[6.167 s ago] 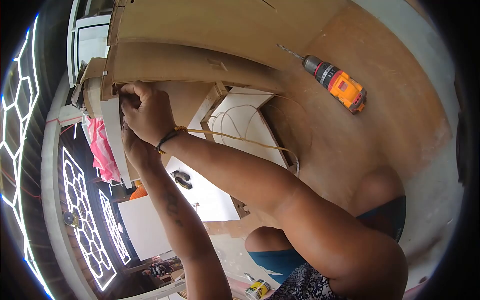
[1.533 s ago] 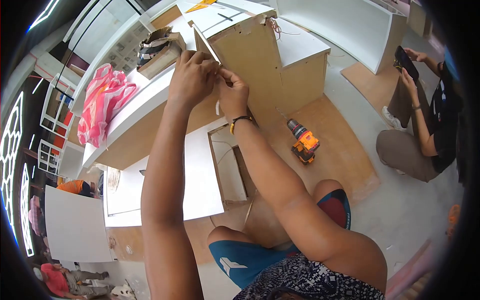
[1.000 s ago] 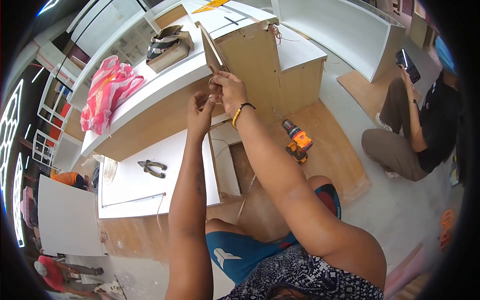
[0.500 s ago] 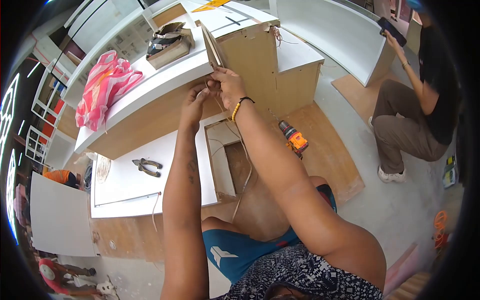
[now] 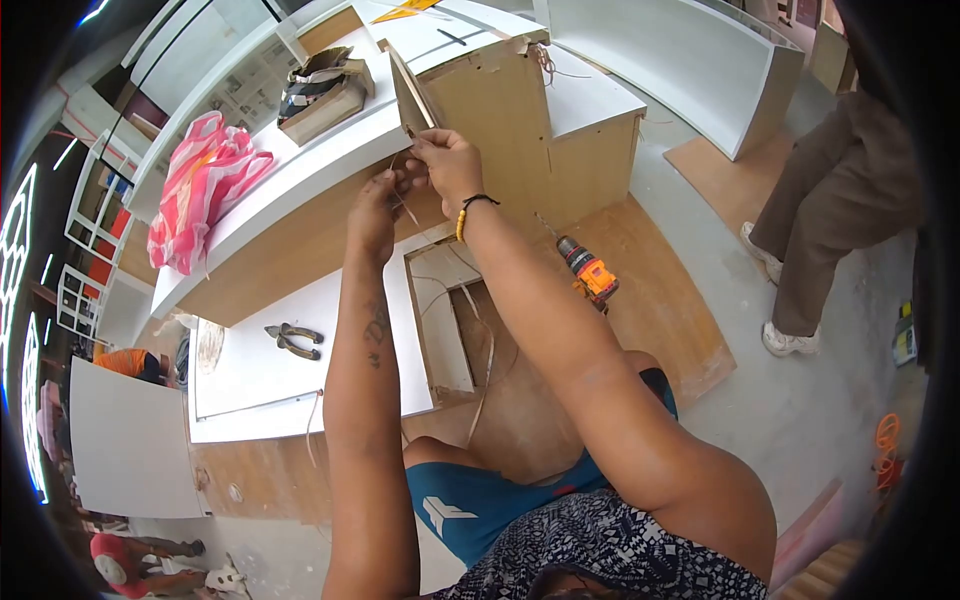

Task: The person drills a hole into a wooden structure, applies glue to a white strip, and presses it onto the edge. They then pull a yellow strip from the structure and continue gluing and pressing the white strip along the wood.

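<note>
Both my hands meet at the front corner of a white-topped wooden cabinet, just below a thin upright panel on it. My left hand has its fingers pinched on a thin wire that hangs beneath the cabinet edge. Right beside it, my right hand is closed with its fingertips at the panel's lower corner; it seems to grip the same wire, though the fingers partly hide it. Pliers lie on a white board to the left. An orange cordless drill lies on brown board at the right.
On the cabinet top are a pink-and-white plastic bag and an open cardboard box. A person stands close on the right. Another person is at the lower left. Cable trails past a framed opening between my arms.
My hands stay at the panel corner, with the left fingers slightly shifted along the wire. The person at right has risen from a crouch, and their phone has left view.
</note>
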Tool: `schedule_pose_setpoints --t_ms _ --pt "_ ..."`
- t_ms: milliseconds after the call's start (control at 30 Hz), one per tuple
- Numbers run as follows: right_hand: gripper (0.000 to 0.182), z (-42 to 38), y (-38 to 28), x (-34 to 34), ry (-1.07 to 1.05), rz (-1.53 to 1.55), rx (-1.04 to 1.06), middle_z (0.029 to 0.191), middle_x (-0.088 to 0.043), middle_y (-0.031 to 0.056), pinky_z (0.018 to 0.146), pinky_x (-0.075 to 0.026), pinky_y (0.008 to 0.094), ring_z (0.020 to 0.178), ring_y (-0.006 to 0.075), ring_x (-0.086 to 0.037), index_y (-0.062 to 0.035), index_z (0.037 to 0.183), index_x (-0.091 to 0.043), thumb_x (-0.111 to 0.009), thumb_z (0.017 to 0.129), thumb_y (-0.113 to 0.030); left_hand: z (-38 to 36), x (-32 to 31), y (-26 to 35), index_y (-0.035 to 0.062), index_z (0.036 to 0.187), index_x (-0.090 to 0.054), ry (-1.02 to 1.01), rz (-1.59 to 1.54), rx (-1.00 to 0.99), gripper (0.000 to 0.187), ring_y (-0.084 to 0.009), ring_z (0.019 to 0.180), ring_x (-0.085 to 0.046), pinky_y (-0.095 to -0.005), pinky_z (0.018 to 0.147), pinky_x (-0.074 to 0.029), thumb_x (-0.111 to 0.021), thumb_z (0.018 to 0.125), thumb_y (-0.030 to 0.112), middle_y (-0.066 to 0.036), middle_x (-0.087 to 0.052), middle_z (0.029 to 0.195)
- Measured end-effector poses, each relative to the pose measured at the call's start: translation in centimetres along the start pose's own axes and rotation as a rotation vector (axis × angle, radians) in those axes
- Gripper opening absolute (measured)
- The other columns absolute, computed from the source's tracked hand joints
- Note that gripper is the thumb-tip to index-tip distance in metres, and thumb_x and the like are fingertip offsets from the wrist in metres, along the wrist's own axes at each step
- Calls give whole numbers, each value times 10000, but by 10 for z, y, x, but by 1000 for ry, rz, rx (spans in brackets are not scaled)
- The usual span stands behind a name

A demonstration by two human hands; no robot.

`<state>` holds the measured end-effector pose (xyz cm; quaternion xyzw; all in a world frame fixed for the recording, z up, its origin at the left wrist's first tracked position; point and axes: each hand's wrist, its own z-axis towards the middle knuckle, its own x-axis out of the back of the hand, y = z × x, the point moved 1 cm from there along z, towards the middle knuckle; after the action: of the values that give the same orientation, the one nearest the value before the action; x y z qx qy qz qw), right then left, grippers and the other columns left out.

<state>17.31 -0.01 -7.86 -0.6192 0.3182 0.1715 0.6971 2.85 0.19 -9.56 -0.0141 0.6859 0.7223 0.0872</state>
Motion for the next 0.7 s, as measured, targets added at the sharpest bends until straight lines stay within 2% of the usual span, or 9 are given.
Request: schedule_pose_setpoints --t_ms 100,233,333,600,700 --pt "107 1 4 0 -11 -75 202 843 -717 42 582 -519 244 713 89 -676 -16 1030 -677 -680 931 -57 0 3 2 125 1091 -679 5 62 -16 240 -124 891 -594 -310 842 -448 -623 1000 340 12 -668 959" --pt "98 4 11 -4 -18 -74 220 841 -718 44 634 -521 230 712 85 -667 -4 1025 -679 -667 937 -46 12 19 0 93 1069 -685 13 163 -120 242 -114 778 -579 -257 747 -451 -685 977 317 10 -663 883" --pt "91 3 12 -6 10 -60 219 837 -717 41 657 -522 231 719 81 -659 -3 1016 -684 -663 937 -41 4 11 11 65 1071 -693 84 197 -142 237 -108 729 -560 -250 706 -449 -725 952 268 6 -656 848" --pt "157 9 23 0 -9 -124 279 844 -712 22 680 -527 254 735 80 -636 -13 1045 -720 -702 904 -79 8 6 11 8 1075 -717 197 375 -335 249 -87 682 -553 -253 631 -448 -738 950 223 0 -661 836" --pt "208 0 18 26 25 -283 345 856 -725 35 720 -542 267 759 97 -654 -22 1064 -728 -724 886 -130 10 6 13 6 1062 -715 189 425 -384 259 -83 671 -549 -253 617 -442 -737 953 240 -1 -655 822"
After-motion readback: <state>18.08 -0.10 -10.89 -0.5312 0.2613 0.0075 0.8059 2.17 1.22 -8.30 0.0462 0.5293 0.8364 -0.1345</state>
